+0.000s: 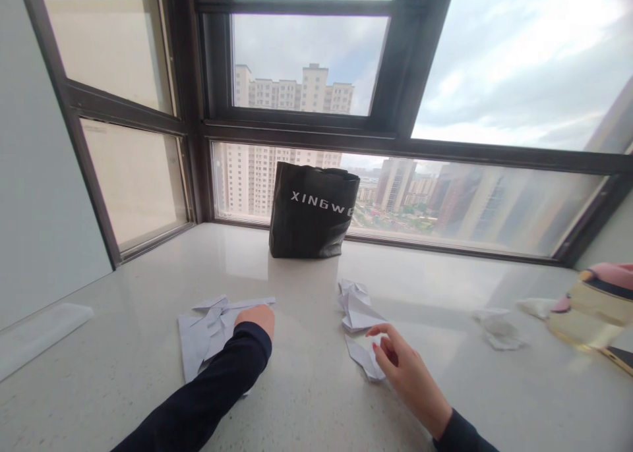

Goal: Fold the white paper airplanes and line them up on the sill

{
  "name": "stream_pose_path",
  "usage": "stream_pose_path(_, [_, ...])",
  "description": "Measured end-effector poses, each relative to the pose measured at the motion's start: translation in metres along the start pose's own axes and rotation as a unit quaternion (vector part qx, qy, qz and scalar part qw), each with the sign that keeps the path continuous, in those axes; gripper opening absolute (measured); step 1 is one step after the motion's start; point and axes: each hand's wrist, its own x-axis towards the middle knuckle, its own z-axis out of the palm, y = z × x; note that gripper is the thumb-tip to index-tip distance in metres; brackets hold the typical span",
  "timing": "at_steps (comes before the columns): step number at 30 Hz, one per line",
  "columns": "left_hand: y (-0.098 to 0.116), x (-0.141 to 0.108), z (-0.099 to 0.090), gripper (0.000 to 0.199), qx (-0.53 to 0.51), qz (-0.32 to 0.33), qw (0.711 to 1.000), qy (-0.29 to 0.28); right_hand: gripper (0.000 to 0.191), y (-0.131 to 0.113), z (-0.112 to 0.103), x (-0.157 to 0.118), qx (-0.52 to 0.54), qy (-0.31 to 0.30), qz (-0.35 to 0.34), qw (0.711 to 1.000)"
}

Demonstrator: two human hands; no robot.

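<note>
A dark left sleeve (198, 399) slants in from the lower edge, nearest the camera, and a matching right sleeve (465, 432) shows in the near right corner as a person works at a pale, speckled bench (297, 333) beside a window. The left hand (257, 315) is over the inner side of a cluster of folded white paper (195, 343), its back toward the camera. The fingers are hidden from this angle, so whether they are spread, pressed together or pinching a sheet cannot be told.

The right hand (400, 360) hovers over a smaller group of paper, fingers curled loosely, the thumb and forefinger parted with nothing visible between them. Beneath and beside it lies a flat folded piece (363, 358); just beyond is a crumpled, creased stack (357, 307), close to the forefinger.

Between the two groups and farther back, a black bag (311, 221) stands upright near the window frame (297, 132), white letters reading "XINGWE" across its front. To the right, a crumpled white tissue (502, 328) lies near a yellowish container (578, 320) with a pink lid (610, 274). A translucent white strip (44, 333) rests at far left. Outside, pale high-rise buildings (291, 89) rise under a cloudy sky (524, 56).
</note>
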Motion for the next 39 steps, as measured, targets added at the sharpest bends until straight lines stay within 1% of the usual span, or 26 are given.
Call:
stream_pose_path(3, [0.002, -0.002, -0.005, 0.026, 0.004, 0.008, 1.0, 0.006, 0.017, -0.005, -0.002, -0.001, 0.023, 0.029, -0.01, 0.999])
stream_pose_path(6, [0.003, -0.004, -0.017, 0.027, 0.006, 0.011, 1.0, 0.014, 0.018, -0.011, -0.004, -0.002, 0.035, 0.06, -0.027, 0.997])
stream_pose_path(7, [0.002, -0.005, -0.022, 0.028, 0.003, 0.012, 0.999, 0.031, 0.019, -0.013, -0.005, -0.002, 0.037, 0.07, -0.036, 0.996])
stream_pose_path(8, [0.001, -0.005, -0.026, 0.03, -0.01, 0.025, 0.998, 0.062, 0.019, -0.015, -0.005, -0.002, 0.04, 0.076, -0.047, 0.995])
stream_pose_path(9, [0.001, -0.006, -0.03, 0.032, -0.041, 0.053, 0.992, 0.105, 0.019, -0.018, -0.006, -0.002, 0.045, 0.078, -0.058, 0.994])
stream_pose_path(10, [0.001, -0.006, -0.032, 0.032, -0.094, 0.097, 0.979, 0.15, 0.02, -0.022, -0.006, -0.001, 0.051, 0.075, -0.069, 0.993])
stream_pose_path(11, [0.003, -0.006, -0.033, 0.032, -0.168, 0.151, 0.956, 0.188, 0.021, -0.027, -0.006, -0.001, 0.059, 0.067, -0.079, 0.993])
stream_pose_path(12, [0.005, -0.006, -0.031, 0.031, -0.258, 0.208, 0.92, 0.208, 0.022, -0.032, -0.005, 0.0, 0.072, 0.053, -0.084, 0.992])
stream_pose_path(13, [0.009, -0.007, -0.028, 0.031, -0.353, 0.254, 0.878, 0.2, 0.023, -0.037, -0.004, 0.001, 0.089, 0.035, -0.085, 0.992])
stream_pose_path(14, [0.013, -0.007, -0.023, 0.031, -0.443, 0.281, 0.833, 0.173, 0.026, -0.042, -0.001, 0.002, 0.113, 0.012, -0.081, 0.99])
stream_pose_path(15, [0.018, -0.008, -0.016, 0.033, -0.519, 0.291, 0.793, 0.135, 0.028, -0.047, 0.002, 0.003, 0.141, -0.013, -0.074, 0.987])
stream_pose_path(16, [0.023, -0.009, -0.01, 0.036, -0.574, 0.29, 0.76, 0.092, 0.03, -0.051, 0.005, 0.004, 0.171, -0.037, -0.065, 0.982])
stream_pose_path(17, [0.028, -0.011, -0.003, 0.039, -0.606, 0.289, 0.739, 0.054, 0.031, -0.054, 0.009, 0.005, 0.196, -0.059, -0.057, 0.977])
stream_pose_path(18, [0.032, -0.013, 0.004, 0.041, -0.621, 0.293, 0.727, 0.027, 0.031, -0.055, 0.012, 0.006, 0.213, -0.073, -0.052, 0.973])
stream_pose_path(20, [0.038, -0.018, 0.014, 0.041, -0.627, 0.305, 0.717, -0.001, 0.028, -0.056, 0.015, 0.009, 0.221, -0.079, -0.05, 0.971])
stream_pose_path(22, [0.041, -0.021, 0.02, 0.039, -0.624, 0.311, 0.717, 0.003, 0.025, -0.053, 0.01, 0.012, 0.197, -0.052, -0.058, 0.977])
stream_pose_path(24, [0.041, -0.02, 0.025, 0.035, -0.615, 0.3, 0.729, 0.022, 0.023, -0.048, -0.003, 0.015, 0.152, 0.011, -0.082, 0.985])
stream_pose_path(26, [0.039, -0.016, 0.029, 0.029, -0.591, 0.277, 0.756, 0.043, 0.019, -0.041, -0.02, 0.015, 0.086, 0.084, -0.134, 0.984])
stream_pose_path(27, [0.038, -0.014, 0.031, 0.027, -0.576, 0.265, 0.772, 0.051, 0.018, -0.037, -0.027, 0.014, 0.05, 0.109, -0.166, 0.979])
stream_pose_path(28, [0.037, -0.011, 0.033, 0.026, -0.56, 0.255, 0.786, 0.055, 0.018, -0.033, -0.033, 0.011, 0.012, 0.119, -0.198, 0.973])
stream_pose_path(29, [0.037, -0.008, 0.035, 0.025, -0.545, 0.248, 0.799, 0.057, 0.019, -0.029, -0.038, 0.008, -0.028, 0.114, -0.231, 0.966])
stream_pose_path(31, [0.037, -0.006, 0.039, 0.024, -0.515, 0.247, 0.819, 0.053, 0.023, -0.021, -0.039, 0.001, -0.109, 0.081, -0.291, 0.947])
stream_pose_path(34, [0.038, -0.009, 0.041, 0.023, -0.442, 0.281, 0.851, 0.044, 0.025, -0.011, -0.032, -0.008, -0.216, 0.043, -0.362, 0.906])
stream_pose_path(36, [0.04, -0.014, 0.04, 0.023, -0.368, 0.312, 0.875, 0.036, 0.026, -0.007, -0.026, -0.01, -0.264, 0.029, -0.386, 0.884])
stream_pose_path(39, [0.042, -0.022, 0.036, 0.021, -0.261, 0.349, 0.9, 0.032, 0.027, -0.003, -0.019, -0.011, -0.303, 0.004, -0.389, 0.87])
